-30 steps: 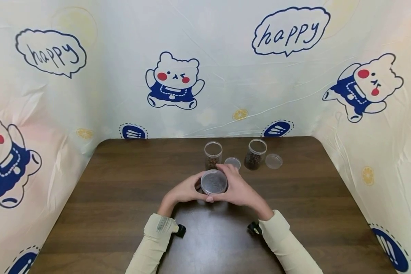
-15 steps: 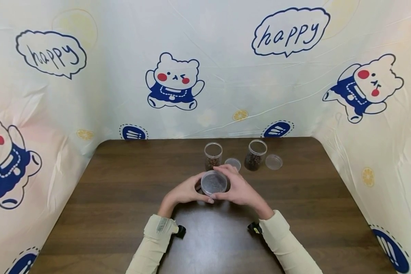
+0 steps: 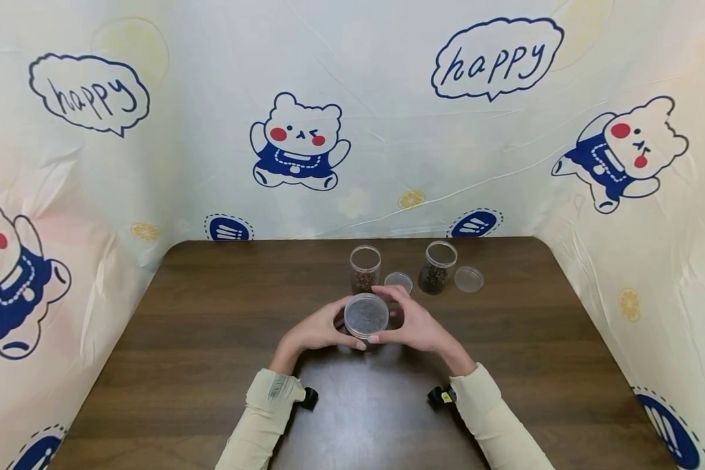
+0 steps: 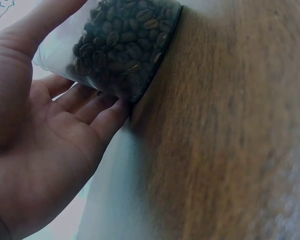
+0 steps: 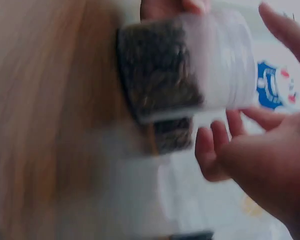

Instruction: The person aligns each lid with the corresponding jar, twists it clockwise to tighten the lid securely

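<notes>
A clear plastic jar [image 4: 125, 47] partly filled with coffee beans stands upright on the table, with a clear lid [image 3: 367, 315] over its mouth. My left hand [image 3: 322, 326] grips the jar's side, thumb at the front and fingers behind; they curl round it in the left wrist view. My right hand [image 3: 418, 324] spreads around the lid's right side. In the blurred right wrist view its thumb [image 5: 285, 32] stands apart from the lid, while the index fingertip lies at or close to the lid's edge. The other right fingers are loosely bent, holding nothing.
Behind the hands stand two lidless clear jars with dark contents, one jar [image 3: 365, 269] on the left and another jar [image 3: 437, 267] on the right. Two round clear lids, a nearer lid [image 3: 399, 281] and a right lid [image 3: 469, 279], lie on the brown wooden table [image 3: 223, 313]. A printed cloth [image 3: 376, 130] surrounds it.
My right hand has shifted slightly right, and the gap between its palm and the lid has widened. The left hand and the jar have hardly moved.
</notes>
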`<state>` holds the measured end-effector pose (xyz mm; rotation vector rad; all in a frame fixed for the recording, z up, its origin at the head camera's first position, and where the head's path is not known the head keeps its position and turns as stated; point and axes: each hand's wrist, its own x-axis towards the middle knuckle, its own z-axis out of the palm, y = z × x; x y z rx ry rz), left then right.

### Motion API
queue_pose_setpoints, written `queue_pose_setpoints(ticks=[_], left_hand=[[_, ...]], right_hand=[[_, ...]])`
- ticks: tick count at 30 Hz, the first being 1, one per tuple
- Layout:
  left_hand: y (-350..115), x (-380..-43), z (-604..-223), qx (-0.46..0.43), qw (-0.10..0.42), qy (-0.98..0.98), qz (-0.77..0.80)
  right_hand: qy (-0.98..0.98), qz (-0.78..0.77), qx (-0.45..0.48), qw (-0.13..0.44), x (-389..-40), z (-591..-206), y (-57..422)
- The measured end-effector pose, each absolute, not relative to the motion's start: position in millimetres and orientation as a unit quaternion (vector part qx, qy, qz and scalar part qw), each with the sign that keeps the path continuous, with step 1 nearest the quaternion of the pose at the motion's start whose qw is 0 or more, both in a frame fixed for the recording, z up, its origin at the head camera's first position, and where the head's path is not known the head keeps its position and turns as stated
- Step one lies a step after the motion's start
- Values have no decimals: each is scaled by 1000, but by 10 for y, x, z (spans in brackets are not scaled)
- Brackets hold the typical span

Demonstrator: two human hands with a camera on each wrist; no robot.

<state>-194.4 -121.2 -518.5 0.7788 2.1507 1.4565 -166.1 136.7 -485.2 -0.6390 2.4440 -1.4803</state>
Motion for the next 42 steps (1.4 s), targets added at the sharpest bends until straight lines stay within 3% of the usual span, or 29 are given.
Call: queue_pose_setpoints(ticks=[4, 10, 21, 27, 33, 37, 42], left_hand=[[-1209, -1939, -5192, 279, 216, 773, 527], [-1205, -1948, -5198, 279, 219, 771, 530], [-1217, -1953, -5188, 285, 208, 775, 524], [-1215, -1951, -5189, 280, 211, 776, 525], [-1201, -1947, -5179, 280, 209, 777, 524], [-1199, -1942, -5185, 279, 213, 774, 527], [-1202, -1940, -5177, 282, 215, 770, 530]], right_hand=[[811, -508, -261, 126, -1717, -4919, 1439], [812, -515, -257, 99, -1714, -4952, 1391], [873, -476, -103, -1, -1342, -4798, 1050], [871, -476, -118, 40, -1432, -4768, 1164], [839, -492, -218, 85, -1673, -4864, 1345], [827, -490, -262, 84, -1736, -4923, 1361], [839, -493, -223, 62, -1638, -4910, 1272]])
